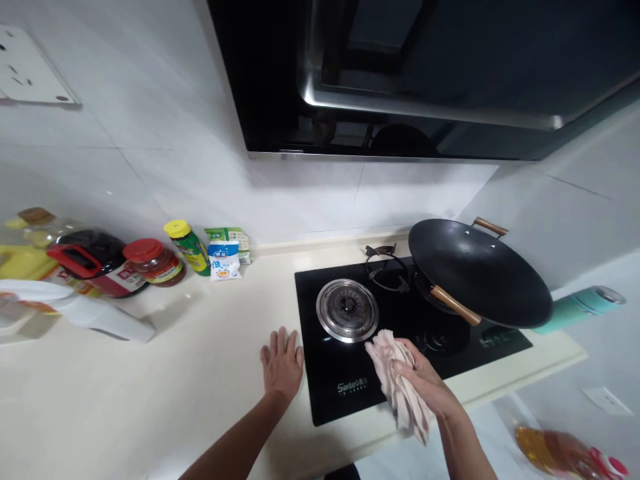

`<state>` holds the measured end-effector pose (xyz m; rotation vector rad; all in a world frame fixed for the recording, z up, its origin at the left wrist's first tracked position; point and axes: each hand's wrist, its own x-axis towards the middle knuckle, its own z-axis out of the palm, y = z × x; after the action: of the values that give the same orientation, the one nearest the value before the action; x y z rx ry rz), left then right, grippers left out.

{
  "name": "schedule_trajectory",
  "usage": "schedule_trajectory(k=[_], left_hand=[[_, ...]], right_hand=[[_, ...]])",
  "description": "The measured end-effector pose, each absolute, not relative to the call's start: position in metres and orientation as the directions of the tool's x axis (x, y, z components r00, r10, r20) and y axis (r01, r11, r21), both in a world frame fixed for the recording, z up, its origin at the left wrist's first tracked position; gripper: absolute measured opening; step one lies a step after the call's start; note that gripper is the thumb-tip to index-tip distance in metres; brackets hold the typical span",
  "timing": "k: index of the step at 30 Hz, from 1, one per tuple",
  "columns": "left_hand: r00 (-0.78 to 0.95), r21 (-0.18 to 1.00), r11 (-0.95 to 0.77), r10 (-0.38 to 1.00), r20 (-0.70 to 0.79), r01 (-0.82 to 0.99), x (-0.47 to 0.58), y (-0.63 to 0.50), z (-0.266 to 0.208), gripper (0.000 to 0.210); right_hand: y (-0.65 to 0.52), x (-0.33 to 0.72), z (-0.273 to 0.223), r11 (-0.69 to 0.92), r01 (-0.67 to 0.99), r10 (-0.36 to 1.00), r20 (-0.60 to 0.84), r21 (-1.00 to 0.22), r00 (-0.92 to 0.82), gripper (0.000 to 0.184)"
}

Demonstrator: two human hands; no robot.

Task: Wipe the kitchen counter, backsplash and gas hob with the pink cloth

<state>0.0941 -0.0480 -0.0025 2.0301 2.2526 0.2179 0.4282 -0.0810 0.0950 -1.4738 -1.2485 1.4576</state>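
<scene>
My left hand (283, 365) lies flat on the pale countertop (210, 393), fingers spread, just beside the left edge of the black glass gas stove (330, 393). In my right hand (425, 380) a crumpled pale pink cloth (395, 380) is gripped over the stove's front part. The cloth's lower end hangs past the front edge. Behind it sits the round metal left burner (347, 310), with no pan support on it. A ring-shaped pan support (387, 270) lies off the burner at the back middle of the stove.
A black wok (480, 273) with wooden handles rests on the right burner, beside a teal bottle (580, 310). At the left stand a white spray bottle (100, 317), a dark sauce jug (100, 260), a red-lidded jar (155, 262), a green shaker (189, 248) and seasoning packets (225, 261). A range hood (400, 133) hangs overhead.
</scene>
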Motion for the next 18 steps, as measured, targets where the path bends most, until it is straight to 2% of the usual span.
schedule_trajectory(k=[4, 6, 8, 10, 12, 15, 18], left_hand=[[-0.096, 0.177, 0.090, 0.995, 0.028, 0.980, 0.094, -0.049, -0.001, 0.053], [-0.098, 0.187, 0.092, 0.995, 0.025, 0.978, 0.094, -0.050, 0.000, 0.053], [-0.103, 0.201, 0.096, 0.994, 0.025, 0.975, 0.095, -0.050, 0.000, 0.053], [-0.105, 0.216, 0.098, 0.994, 0.024, 0.972, 0.095, -0.050, 0.001, 0.053], [-0.105, 0.228, 0.097, 0.994, 0.021, 0.969, 0.096, -0.050, 0.002, 0.053], [-0.107, 0.233, 0.101, 0.994, 0.013, 0.967, 0.095, -0.050, 0.002, 0.053], [-0.105, 0.214, 0.094, 0.994, 0.037, 0.972, 0.095, -0.049, 0.000, 0.053]], right_hand=[[-0.056, 0.403, 0.097, -0.278, 0.120, 0.946, -0.293, -0.953, -0.135, 0.055], [-0.044, 0.395, 0.085, -0.232, 0.276, 0.958, -0.268, -0.933, -0.100, 0.044], [-0.036, 0.394, 0.072, -0.185, 0.495, 0.978, -0.211, -0.849, 0.004, 0.038], [-0.034, 0.396, 0.064, -0.185, 0.611, 0.983, -0.137, -0.770, 0.125, 0.040], [-0.038, 0.389, 0.059, -0.174, 0.672, 0.982, -0.080, -0.720, 0.169, 0.046], [-0.053, 0.353, 0.054, -0.082, 0.834, 0.996, -0.062, -0.546, 0.058, 0.049], [-0.065, 0.301, 0.043, 0.013, 0.931, 0.979, -0.185, -0.364, -0.086, 0.058]])
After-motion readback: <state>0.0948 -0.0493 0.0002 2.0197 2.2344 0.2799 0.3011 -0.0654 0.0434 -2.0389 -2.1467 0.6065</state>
